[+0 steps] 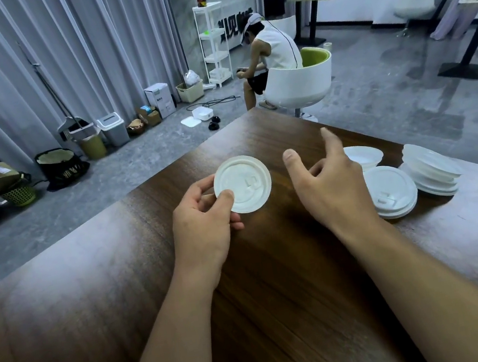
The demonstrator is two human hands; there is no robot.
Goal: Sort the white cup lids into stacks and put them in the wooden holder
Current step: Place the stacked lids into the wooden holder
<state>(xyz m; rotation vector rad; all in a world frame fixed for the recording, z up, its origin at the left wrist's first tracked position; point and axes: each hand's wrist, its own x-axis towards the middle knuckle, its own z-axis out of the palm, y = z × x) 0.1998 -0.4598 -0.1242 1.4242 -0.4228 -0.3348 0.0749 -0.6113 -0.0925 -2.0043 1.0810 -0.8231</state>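
Note:
My left hand (203, 217) pinches a round white cup lid (244, 184) by its near-left rim, thumb on top, holding it above the dark wooden table (279, 284). My right hand (329, 185) hovers just right of that lid with fingers spread and relaxed, holding nothing. To the right lie more white lids: a short stack (392, 191) beside my right wrist, a leaning, fanned pile (432, 173) farther right, and one lid (363, 156) behind my right hand, partly hidden by it. No wooden holder is in view.
The table's far corner (255, 112) points away from me, with grey floor beyond. A person sits on a white and green chair (300, 83) just past that corner. Bins, boxes and a white shelf stand along the curtain at the left.

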